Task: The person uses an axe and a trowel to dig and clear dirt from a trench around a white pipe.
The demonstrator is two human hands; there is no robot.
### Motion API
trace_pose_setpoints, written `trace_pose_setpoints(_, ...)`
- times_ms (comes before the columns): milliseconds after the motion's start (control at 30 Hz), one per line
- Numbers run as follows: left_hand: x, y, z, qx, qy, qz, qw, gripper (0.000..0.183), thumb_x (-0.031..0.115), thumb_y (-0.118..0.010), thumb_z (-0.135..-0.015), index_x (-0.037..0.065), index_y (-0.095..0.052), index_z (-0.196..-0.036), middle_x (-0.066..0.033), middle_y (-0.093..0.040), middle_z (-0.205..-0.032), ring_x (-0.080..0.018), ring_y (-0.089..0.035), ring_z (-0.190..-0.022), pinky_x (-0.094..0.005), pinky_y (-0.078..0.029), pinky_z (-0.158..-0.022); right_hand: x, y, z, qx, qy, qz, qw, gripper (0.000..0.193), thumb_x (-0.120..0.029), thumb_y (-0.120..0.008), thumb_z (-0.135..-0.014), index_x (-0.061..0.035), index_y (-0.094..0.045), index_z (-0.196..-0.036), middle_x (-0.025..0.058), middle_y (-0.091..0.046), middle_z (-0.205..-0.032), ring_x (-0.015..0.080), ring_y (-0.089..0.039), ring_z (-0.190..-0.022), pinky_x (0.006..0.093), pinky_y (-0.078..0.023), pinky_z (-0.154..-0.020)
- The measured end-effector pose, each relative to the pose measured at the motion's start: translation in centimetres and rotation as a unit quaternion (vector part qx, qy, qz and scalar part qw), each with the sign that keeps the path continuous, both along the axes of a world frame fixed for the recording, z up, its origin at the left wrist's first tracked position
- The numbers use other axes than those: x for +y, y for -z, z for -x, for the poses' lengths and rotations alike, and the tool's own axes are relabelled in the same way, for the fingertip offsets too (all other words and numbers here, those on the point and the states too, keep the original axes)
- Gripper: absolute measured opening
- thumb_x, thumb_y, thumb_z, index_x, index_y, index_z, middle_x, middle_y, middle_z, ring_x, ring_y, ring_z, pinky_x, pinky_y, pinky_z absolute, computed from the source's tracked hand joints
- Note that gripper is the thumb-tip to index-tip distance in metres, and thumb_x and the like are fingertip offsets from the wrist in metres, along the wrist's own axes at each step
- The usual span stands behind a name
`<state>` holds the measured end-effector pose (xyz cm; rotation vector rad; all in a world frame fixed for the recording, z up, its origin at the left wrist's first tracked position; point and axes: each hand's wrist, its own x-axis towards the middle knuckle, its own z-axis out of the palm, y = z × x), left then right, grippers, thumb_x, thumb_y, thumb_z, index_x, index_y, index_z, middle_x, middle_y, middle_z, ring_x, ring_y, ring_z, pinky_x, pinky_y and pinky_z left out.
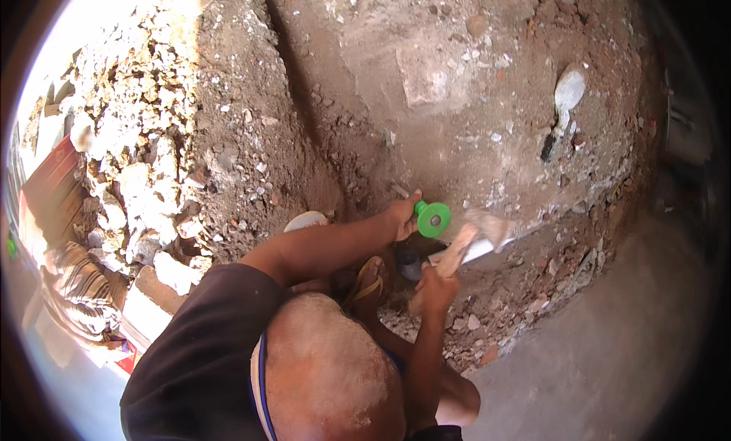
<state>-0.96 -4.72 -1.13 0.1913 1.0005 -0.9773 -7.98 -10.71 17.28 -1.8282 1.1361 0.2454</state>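
Observation:
My left hand (405, 216) is closed round a chisel (433, 219) with a round green hand guard. The metal striking end shows in the middle of the guard, and the thin tip points away toward the dirt. My right hand (436, 290) grips the wooden handle of a hammer (462, 245), whose head is blurred, just right of the green guard and apart from it. Behind the hammer, a white pipe (478, 251) lies in the dug ground. Beside my right hand sits a grey pipe fitting (409, 264), partly hidden.
A narrow trench (293, 68) runs through the dirt. Broken rubble (145, 175) is heaped on the left in bright sun. A pale, spoon-shaped tool (569, 91) with a dark handle lies at the far right. Smooth grey floor (594, 350) is at the near right. My sandalled foot (368, 280) is close by.

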Motion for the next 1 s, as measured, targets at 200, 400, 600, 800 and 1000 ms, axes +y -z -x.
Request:
trace_pose_setpoints(200,1.3,-2.7,-1.5,0.020,0.027,-0.006,0.999,0.039,0.036,-0.053,-0.100,-0.002,-0.053,-0.110,-0.0128,-0.067,-0.098,-0.0246,-0.070,-0.084,-0.0413,-0.063,-0.077,-1.4,-11.3,-5.4,-0.464,0.035,0.151,0.872,0.017,0.002,-0.063,-0.083,-0.0023,-0.054,-0.096,0.0088,-0.057,-0.075,0.0168,-0.053,-0.053,0.0299,-0.047,-0.050)
trace_pose_setpoints(400,0.5,-2.7,-0.4,-0.007,0.005,-0.018,1.000,0.035,0.030,-0.058,-0.098,-0.002,-0.053,-0.110,-0.0119,-0.066,-0.097,-0.0243,-0.070,-0.084,-0.0405,-0.063,-0.077,-1.4,5.3,6.1,0.081,-0.104,0.030,0.991,0.012,0.002,-0.065,-0.083,-0.0027,-0.063,-0.094,0.0056,-0.060,-0.071,0.0126,-0.052,-0.054,0.0254,-0.046,-0.053)
trace_pose_setpoints(600,1.9,-2.6,-1.6,-0.012,0.031,-0.038,0.999,0.036,0.030,-0.059,-0.098,-0.002,-0.053,-0.112,-0.0112,-0.064,-0.100,-0.0235,-0.069,-0.089,-0.0386,-0.063,-0.078,0.5,-7.0,-5.0,-0.327,0.027,-0.036,0.944,0.025,0.007,-0.066,-0.081,-0.0016,-0.059,-0.104,0.0063,-0.061,-0.078,0.0115,-0.056,-0.055,0.0272,-0.050,-0.050)
trace_pose_setpoints(800,2.2,-3.4,-2.1,-0.026,0.077,-0.030,0.996,0.042,0.031,-0.058,-0.097,-0.003,-0.049,-0.120,-0.0154,-0.058,-0.119,-0.0236,-0.068,-0.094,-0.0368,-0.063,-0.082,-1.3,-21.2,-15.1,-0.622,-0.130,-0.033,0.771,0.014,-0.018,-0.062,-0.093,-0.0131,-0.058,-0.106,-0.0020,-0.048,-0.072,0.0109,-0.051,-0.064,0.0304,-0.050,-0.060)
trace_pose_setpoints(1000,2.5,-2.5,-1.6,-0.024,0.080,-0.032,0.996,0.041,0.030,-0.059,-0.097,-0.004,-0.050,-0.119,-0.0151,-0.061,-0.115,-0.0227,-0.069,-0.092,-0.0364,-0.063,-0.082,0.9,-11.8,-11.8,-0.580,-0.124,0.018,0.805,0.013,-0.020,-0.062,-0.093,-0.0111,-0.053,-0.094,0.0008,-0.053,-0.076,0.0168,-0.058,-0.073,0.0377,-0.053,-0.075)
